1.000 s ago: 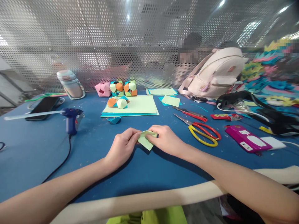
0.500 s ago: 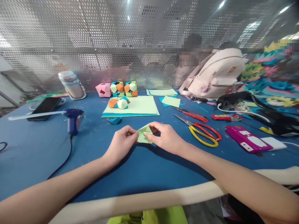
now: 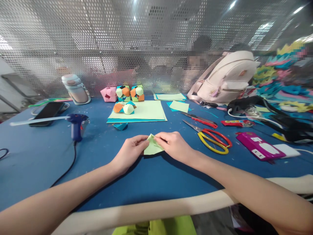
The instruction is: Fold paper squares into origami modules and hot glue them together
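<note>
A small piece of pale green paper [image 3: 153, 148], creased and partly folded, is held just above the blue table between both hands. My left hand [image 3: 132, 148] pinches its left edge with thumb and fingers. At the upper right, my right hand [image 3: 174, 143] grips the same paper near its peaked top corner. Beyond the hands lies a small folded blue paper piece [image 3: 120, 126]. Behind it, a partly joined orange, green and blue paper shape [image 3: 127, 108] rests on a stack of pale green and blue sheets [image 3: 151, 112].
To the left stands a blue glue gun [image 3: 77, 127] with its cord, near a black phone [image 3: 47, 112] and a bottle [image 3: 75, 88]. Scissors [image 3: 215, 140], a red utility knife [image 3: 201, 120] and a purple case [image 3: 259, 147] lie right. A backpack [image 3: 227, 78] sits behind.
The pale green paper has turned and tilted, so its peak now stands between the hands. Both hands have shifted their grips on it, the left slightly to the right.
</note>
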A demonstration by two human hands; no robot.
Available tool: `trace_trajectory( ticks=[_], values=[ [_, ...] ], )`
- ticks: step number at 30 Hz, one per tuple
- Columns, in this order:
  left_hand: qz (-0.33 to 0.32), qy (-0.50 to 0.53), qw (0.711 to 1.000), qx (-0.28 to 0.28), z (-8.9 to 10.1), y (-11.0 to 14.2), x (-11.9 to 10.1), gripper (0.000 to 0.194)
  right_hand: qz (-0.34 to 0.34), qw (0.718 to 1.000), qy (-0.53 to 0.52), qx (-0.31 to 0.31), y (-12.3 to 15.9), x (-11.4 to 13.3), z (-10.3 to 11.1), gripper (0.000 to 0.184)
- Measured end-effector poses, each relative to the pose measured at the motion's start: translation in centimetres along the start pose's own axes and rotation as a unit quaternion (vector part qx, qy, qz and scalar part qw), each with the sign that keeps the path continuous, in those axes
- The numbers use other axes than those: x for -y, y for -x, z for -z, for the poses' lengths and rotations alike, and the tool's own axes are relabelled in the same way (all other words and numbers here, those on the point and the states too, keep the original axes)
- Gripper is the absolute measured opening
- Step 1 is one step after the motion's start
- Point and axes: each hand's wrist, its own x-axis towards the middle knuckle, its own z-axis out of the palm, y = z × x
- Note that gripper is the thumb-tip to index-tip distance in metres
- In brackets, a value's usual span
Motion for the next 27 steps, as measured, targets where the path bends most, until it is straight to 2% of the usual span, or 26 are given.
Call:
trace_trajectory(
  ticks=[3, 8, 15, 19, 24, 27],
  values=[
    [-0.012, -0.026, 1.0, 0.006, 0.12, -0.08, 0.25, 0.03, 0.03, 0.999, 0.029, 0.006, 0.16, -0.21, -0.21, 0.025],
    [-0.041, -0.093, 0.994, -0.033, 0.29, -0.23, 0.48, 0.025, 0.056, 0.997, 0.045, -0.001, 0.33, -0.52, -0.49, 0.021],
    [-0.033, -0.082, 0.995, -0.033, 0.21, -0.06, 0.03, 0.03, 0.053, 0.998, 0.045, 0.011, 0.23, -0.3, -0.22, 0.021],
    [-0.059, -0.104, 0.993, -0.022, 0.32, -0.06, 0.04, 0.032, 0.063, 0.997, 0.033, 0.029, 0.3, -0.11, -0.08, 0.021],
    [-0.097, -0.159, 0.981, -0.048, 0.49, -0.18, 0.16, 0.025, 0.062, 0.997, 0.006, 0.036, 0.31, 0.07, -0.03, 0.02],
    [-0.086, -0.15, 0.984, -0.052, 0.44, -0.2, 0.13, 0.026, 0.059, 0.998, -0.001, 0.033, 0.24, 0.11, 0.0, 0.021]
  ],
)
